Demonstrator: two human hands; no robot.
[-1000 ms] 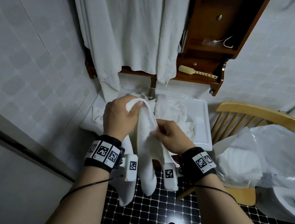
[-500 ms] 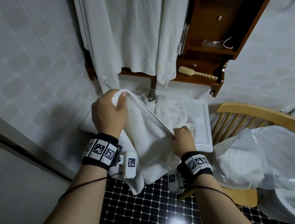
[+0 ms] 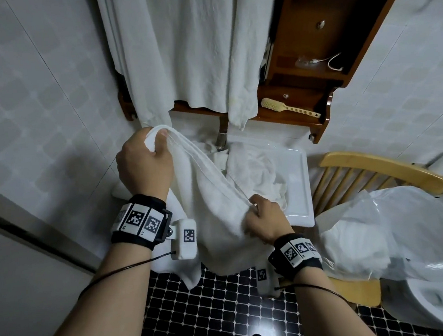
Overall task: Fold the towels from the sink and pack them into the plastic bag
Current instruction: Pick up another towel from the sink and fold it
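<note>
A white towel [image 3: 213,208] hangs stretched between my two hands in front of the sink. My left hand [image 3: 145,163] grips one end of its top edge, raised at the left. My right hand [image 3: 265,223] pinches the other end lower down, near the sink's front rim. The towel's body sags below toward the floor. More crumpled white towels [image 3: 258,172] lie in the white sink [image 3: 301,187]. The clear plastic bag [image 3: 407,221] sits on the wooden chair at the right with a folded white towel [image 3: 356,252] inside it.
A wooden chair [image 3: 376,170] stands right of the sink. Large white cloths [image 3: 193,44] hang from the wooden shelf [image 3: 320,52] above, which holds a brush [image 3: 287,107]. A white toilet [image 3: 435,299] is at the lower right. Black mosaic floor [image 3: 200,309] lies below.
My hands moved apart, spreading the bunched towel's top edge: the left hand went up and left, the right hand down and right. The towel now hangs wider between them.
</note>
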